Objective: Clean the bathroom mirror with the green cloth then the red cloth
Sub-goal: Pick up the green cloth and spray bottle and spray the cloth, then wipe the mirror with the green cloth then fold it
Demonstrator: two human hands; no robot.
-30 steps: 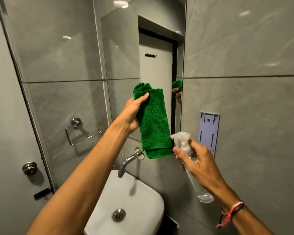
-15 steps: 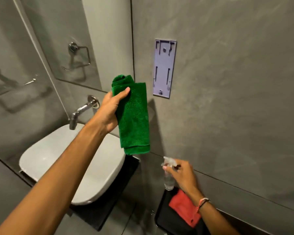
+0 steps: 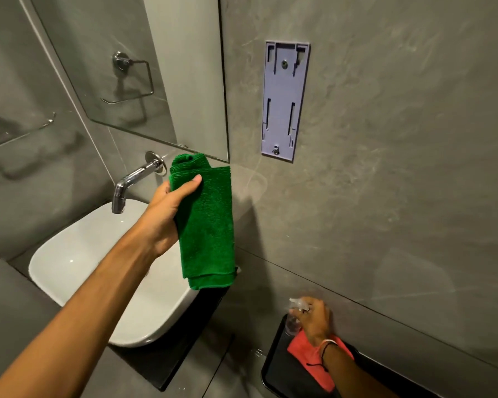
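Note:
My left hand grips a folded green cloth and holds it up just below the mirror's lower right corner. The mirror hangs on the grey wall above the basin. Low at the right, my right hand is closed around a clear spray bottle, which stands at the back of a black tray. A red cloth lies in that tray, partly under my wrist.
A white basin sits on a dark counter below a chrome tap. A lilac plastic bracket is screwed to the wall right of the mirror. A towel ring shows as a reflection in the mirror.
My view dropped from the mirror toward the basin and tray. My right hand carried the spray bottle down to the black tray. My left hand kept the green cloth raised.

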